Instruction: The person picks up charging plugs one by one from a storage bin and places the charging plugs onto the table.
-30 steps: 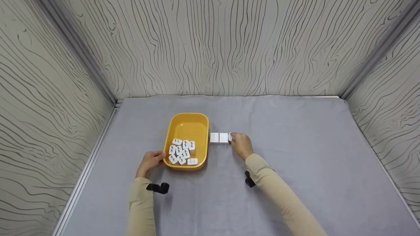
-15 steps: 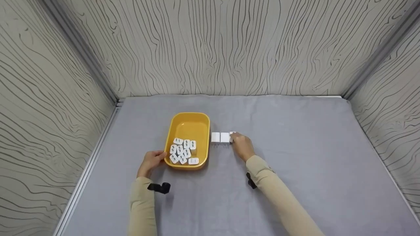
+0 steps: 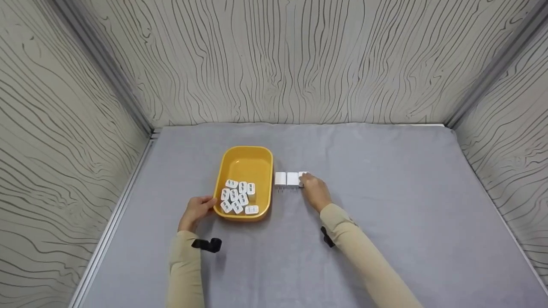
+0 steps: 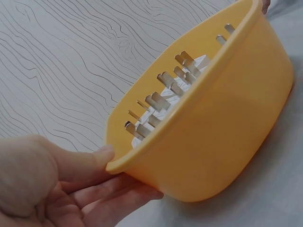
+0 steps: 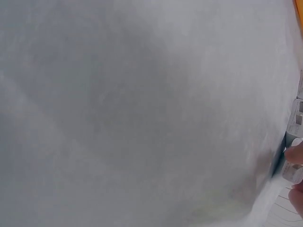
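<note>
My left hand [image 3: 198,210] pinches the near left rim of a yellow tub [image 3: 244,164], thumb over the edge and fingers against the outer wall in the left wrist view. Several white plug adapters [image 3: 233,195] stand in its near half, metal prongs [image 4: 161,100] upward. Right of the tub, two white plug adapters [image 3: 293,179] lie side by side with prongs toward me. My right hand [image 3: 316,191] pinches a third white plug adapter [image 3: 302,175] at the right end of that row; the fingers partly cover it. In the right wrist view only fingertips [image 5: 294,153] show at the right edge.
A grey cloth [image 3: 385,192] covers the table under everything. Wood-grain panels [image 3: 274,64] stand behind and on both sides. Each wrist carries a black camera mount [image 3: 207,245].
The plug adapter in my right hand has been turned and set in line with the other two, its white face now up. The left hand stays on the tub.
</note>
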The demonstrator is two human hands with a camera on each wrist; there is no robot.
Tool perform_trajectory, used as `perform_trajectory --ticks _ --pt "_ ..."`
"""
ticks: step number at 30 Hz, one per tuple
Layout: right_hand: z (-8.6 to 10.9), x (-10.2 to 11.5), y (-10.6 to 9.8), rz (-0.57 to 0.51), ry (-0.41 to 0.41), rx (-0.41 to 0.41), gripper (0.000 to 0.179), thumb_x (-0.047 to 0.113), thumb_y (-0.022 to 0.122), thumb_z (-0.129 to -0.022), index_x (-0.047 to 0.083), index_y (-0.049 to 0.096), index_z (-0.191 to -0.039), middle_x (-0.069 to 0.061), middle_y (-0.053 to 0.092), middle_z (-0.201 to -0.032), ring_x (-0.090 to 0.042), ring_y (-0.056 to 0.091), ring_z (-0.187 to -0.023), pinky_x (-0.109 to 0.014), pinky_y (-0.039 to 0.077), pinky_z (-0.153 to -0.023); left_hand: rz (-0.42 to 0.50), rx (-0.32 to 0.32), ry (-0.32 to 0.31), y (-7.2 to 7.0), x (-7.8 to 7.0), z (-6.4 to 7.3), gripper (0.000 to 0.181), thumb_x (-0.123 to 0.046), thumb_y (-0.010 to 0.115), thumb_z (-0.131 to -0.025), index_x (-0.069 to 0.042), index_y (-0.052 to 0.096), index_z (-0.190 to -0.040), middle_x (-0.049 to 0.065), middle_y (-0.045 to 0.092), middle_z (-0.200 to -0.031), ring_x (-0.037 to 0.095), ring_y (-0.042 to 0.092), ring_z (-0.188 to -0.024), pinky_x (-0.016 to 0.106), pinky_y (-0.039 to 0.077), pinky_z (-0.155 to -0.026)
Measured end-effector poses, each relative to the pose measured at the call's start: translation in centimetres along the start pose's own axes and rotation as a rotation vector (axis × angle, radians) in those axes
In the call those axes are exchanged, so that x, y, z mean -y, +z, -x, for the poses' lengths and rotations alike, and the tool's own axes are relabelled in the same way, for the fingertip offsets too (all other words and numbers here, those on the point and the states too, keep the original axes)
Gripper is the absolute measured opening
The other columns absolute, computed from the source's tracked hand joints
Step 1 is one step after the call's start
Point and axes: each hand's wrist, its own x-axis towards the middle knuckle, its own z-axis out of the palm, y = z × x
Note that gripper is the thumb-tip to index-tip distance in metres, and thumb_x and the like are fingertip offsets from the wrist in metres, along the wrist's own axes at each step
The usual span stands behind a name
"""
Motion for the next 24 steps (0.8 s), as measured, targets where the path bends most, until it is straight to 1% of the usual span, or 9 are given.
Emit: perform_trajectory --ticks 7,10,14,18,20,24 --pt "0.23 0.00 0.26 -0.010 -0.034 -0.027 0.020 -0.010 0.064 -0.078 -0.004 0.070 -0.096 -0.022 0.072 -0.101 -0.035 0.069 -0.098 -0.041 0.057 -0.086 0.004 0.004 0.018 -0.04 0.11 0.08 0.037 -0.012 0.052 -0.099 0.011 0.056 -0.126 0.028 0.059 -0.130 0.010 0.063 -0.088 0.028 0.056 -0.086" --pt "0.35 0.12 0.27 -0.018 -0.046 -0.039 0.018 -0.010 0.063 -0.080 -0.005 0.069 -0.097 -0.022 0.071 -0.101 -0.035 0.069 -0.098 -0.040 0.057 -0.086 0.014 0.007 0.028 -0.04 0.17 0.08 0.038 -0.012 0.052 -0.099 0.013 0.054 -0.127 0.031 0.057 -0.130 0.012 0.064 -0.090 0.029 0.057 -0.086" --pt "0.45 0.38 0.13 -0.015 -0.056 -0.049 0.015 -0.008 0.062 -0.084 -0.006 0.068 -0.097 -0.022 0.071 -0.100 -0.035 0.069 -0.098 -0.040 0.057 -0.086 0.015 0.009 0.026 -0.07 0.21 -0.02 0.039 -0.013 0.052 -0.099 0.014 0.054 -0.127 0.032 0.056 -0.131 0.013 0.064 -0.092 0.030 0.057 -0.086" --pt "0.50 0.52 0.01 -0.008 -0.054 -0.046 0.014 -0.007 0.061 -0.085 -0.006 0.068 -0.098 -0.021 0.071 -0.098 -0.034 0.069 -0.096 -0.039 0.057 -0.085 0.004 0.007 0.016 -0.10 0.13 -0.02 0.039 -0.014 0.053 -0.099 0.012 0.055 -0.127 0.030 0.057 -0.130 0.015 0.064 -0.095 0.032 0.056 -0.090" --pt "0.57 0.51 0.01 -0.006 -0.061 -0.054 0.016 -0.008 0.061 -0.083 -0.006 0.068 -0.097 -0.022 0.071 -0.097 -0.035 0.069 -0.095 -0.039 0.058 -0.084 -0.006 0.015 0.027 -0.20 0.02 0.11 0.040 -0.017 0.055 -0.098 0.012 0.056 -0.126 0.028 0.061 -0.126 0.014 0.064 -0.094 0.030 0.056 -0.088" --pt "0.79 0.58 0.11 0.005 -0.103 -0.074 0.018 -0.011 0.061 -0.080 -0.006 0.066 -0.096 -0.023 0.070 -0.097 -0.036 0.069 -0.094 -0.040 0.058 -0.082 -0.027 0.018 0.037 -0.27 0.03 0.29 0.041 -0.019 0.055 -0.098 0.011 0.057 -0.126 0.027 0.062 -0.125 0.018 0.065 -0.099 0.033 0.055 -0.091"
